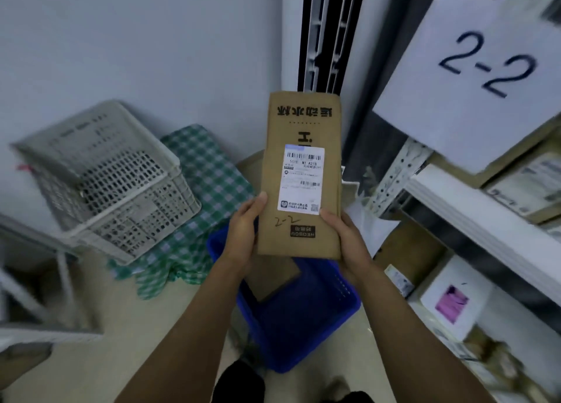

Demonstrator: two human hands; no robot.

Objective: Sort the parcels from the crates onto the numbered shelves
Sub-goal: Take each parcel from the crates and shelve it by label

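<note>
A tall brown cardboard parcel [300, 129] stands upright in front of me, with a white shipping label and "2-2" handwritten near its lower end. My left hand [244, 232] grips its lower left edge, thumb on the front face. My right hand [349, 238] grips the lower right edge in the same way. Directly below the parcel sits a blue crate [321, 320] on the floor, with another brown box lying in it. To the right, a white sign reading "2-2" [473, 68] hangs on the shelf rack.
A white perforated crate [121, 190] lies tilted on a green checked cloth [209, 172] at the left. The metal shelf rack [397, 175] at the right holds several parcels, among them a white box with a pink patch [449, 302]. A metal frame stands at far left.
</note>
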